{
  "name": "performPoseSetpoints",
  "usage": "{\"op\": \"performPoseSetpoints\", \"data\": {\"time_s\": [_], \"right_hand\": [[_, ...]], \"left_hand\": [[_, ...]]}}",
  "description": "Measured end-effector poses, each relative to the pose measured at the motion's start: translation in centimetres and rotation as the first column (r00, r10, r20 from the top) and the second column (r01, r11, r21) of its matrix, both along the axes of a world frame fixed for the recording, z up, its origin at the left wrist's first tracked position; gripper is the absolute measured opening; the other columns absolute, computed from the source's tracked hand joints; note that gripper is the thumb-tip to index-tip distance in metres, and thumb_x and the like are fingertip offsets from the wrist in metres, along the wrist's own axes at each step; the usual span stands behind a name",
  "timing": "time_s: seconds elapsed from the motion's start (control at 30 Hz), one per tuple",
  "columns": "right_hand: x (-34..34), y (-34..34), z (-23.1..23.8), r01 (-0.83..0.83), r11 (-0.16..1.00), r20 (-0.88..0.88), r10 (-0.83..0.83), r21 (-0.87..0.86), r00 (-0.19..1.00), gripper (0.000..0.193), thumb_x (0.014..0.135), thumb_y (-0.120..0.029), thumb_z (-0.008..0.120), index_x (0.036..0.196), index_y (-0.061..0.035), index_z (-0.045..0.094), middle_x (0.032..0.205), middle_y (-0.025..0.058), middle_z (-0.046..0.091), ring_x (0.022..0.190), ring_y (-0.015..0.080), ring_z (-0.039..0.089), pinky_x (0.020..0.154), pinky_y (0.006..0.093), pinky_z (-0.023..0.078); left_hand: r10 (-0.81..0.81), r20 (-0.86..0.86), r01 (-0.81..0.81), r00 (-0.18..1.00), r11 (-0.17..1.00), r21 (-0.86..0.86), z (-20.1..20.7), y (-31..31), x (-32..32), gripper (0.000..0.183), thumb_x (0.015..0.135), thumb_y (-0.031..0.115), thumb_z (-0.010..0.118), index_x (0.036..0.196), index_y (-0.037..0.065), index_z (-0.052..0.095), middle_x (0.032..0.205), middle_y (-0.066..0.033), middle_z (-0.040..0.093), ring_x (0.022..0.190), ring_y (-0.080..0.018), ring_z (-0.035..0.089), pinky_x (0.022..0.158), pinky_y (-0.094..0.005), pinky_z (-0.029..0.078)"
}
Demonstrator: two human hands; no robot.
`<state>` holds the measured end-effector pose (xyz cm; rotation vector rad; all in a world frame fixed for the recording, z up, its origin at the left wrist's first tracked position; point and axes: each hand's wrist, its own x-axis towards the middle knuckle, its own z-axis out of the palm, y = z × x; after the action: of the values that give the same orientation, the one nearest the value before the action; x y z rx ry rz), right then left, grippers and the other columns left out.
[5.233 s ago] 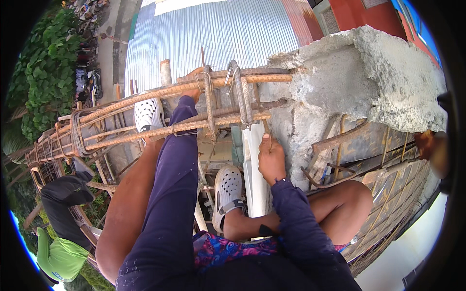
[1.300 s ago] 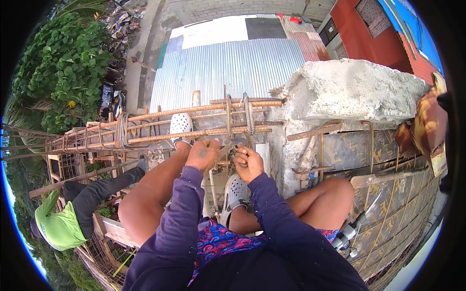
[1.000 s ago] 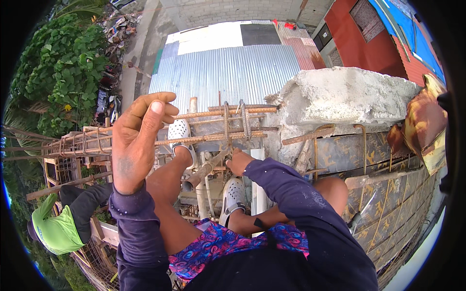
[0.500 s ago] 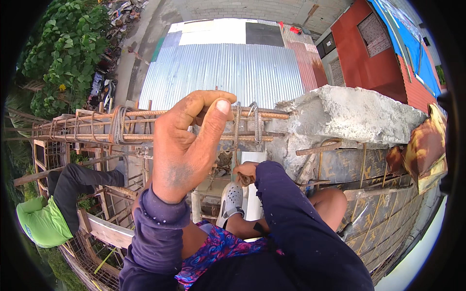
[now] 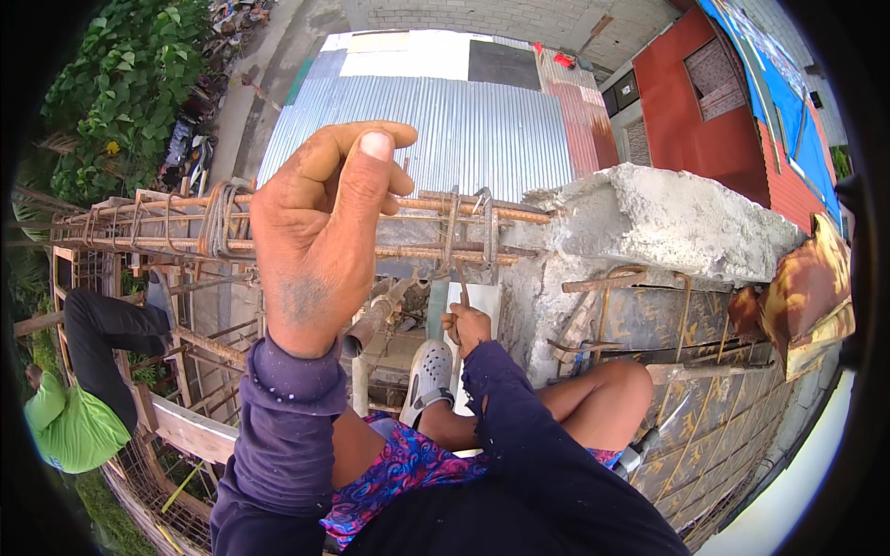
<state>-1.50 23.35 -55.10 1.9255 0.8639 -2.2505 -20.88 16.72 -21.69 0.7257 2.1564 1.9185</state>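
Note:
My left hand [image 5: 320,222] is raised in front of the rusty rebar cage [image 5: 417,250], thumb pressed toward the curled index finger; whatever lies in that pinch is hidden or too small to see. Lower down, my right hand [image 5: 468,327] is closed around a thin brown metal rod [image 5: 464,289] that points up toward the cage. Two steel stirrups [image 5: 489,225] stand around the bars just above it. A coil of tie wire [image 5: 219,219] hangs over the bars, left of my left hand.
Rough broken concrete [image 5: 658,218] meets the cage's right end. My grey clog [image 5: 429,380] rests below the bars. A person in a green shirt [image 5: 79,422] is among rebar and planks at left. Beyond lie a corrugated metal roof [image 5: 436,139] and a red wall [image 5: 681,102].
My left hand has moved up and left. My right hand has turned, and the rod now points upward from it. The person in green has shifted toward the left edge of view.

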Motion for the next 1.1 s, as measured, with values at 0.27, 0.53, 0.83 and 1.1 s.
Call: {"op": "performPoseSetpoints", "data": {"time_s": [0.27,0.53,0.83,1.1], "right_hand": [[-1.0,1.4,3.2,0.318,0.428,-0.265,-0.855,-0.846,0.445,0.021,0.1,-0.006,0.039,0.117,0.0065,0.044,0.069,-0.001,0.043,0.053,0.01,0.039,0.049,0.0243,0.04],[0.7,0.3,0.2,-0.674,0.218,0.406,0.655,0.706,0.637,0.028,0.089,-0.005,0.052,0.109,0.008,0.036,0.074,0.0238,0.062,0.059,0.0397,0.062,0.053,0.0493,0.048],[-0.9,1.1,0.0,-0.578,0.813,-0.338,0.564,0.068,0.753,0.03,0.087,-0.006,0.061,0.102,0.0049,0.038,0.07,0.0144,0.058,0.06,0.0275,0.063,0.051,0.0409,0.048],[0.2,1.9,0.5,-0.921,-0.243,0.6,0.8,0.304,-0.014,0.04,0.085,-0.009,0.058,0.111,0.0152,0.039,0.087,0.0352,0.065,0.082,0.0422,0.07,0.071,0.0471,0.056]], "left_hand": [[0.061,0.062,-0.067,0.996,0.992,0.107,0.2,-0.8,-0.5,0.035,0.102,0.026,0.052,0.109,-0.005,0.067,0.075,-0.0046,0.061,0.068,-0.0095,0.052,0.064,-0.0227,0.042],[0.069,0.035,-0.073,0.997,0.987,0.14,0.3,-0.8,0.4,0.035,0.102,0.024,0.051,0.109,-0.007,0.066,0.074,-0.0042,0.059,0.066,-0.0092,0.051,0.062,-0.0218,0.041],[0.069,0.057,-0.074,0.996,0.994,0.08,0.4,0.8,0.4,0.036,0.101,0.029,0.054,0.106,-0.004,0.068,0.071,-0.0028,0.059,0.065,-0.0078,0.05,0.063,-0.0215,0.04],[0.067,0.007,-0.067,0.998,0.977,0.203,0.9,-0.1,0.2,0.034,0.101,0.027,0.055,0.107,-0.004,0.068,0.073,-0.003,0.06,0.066,-0.0076,0.051,0.061,-0.0213,0.041]]}}
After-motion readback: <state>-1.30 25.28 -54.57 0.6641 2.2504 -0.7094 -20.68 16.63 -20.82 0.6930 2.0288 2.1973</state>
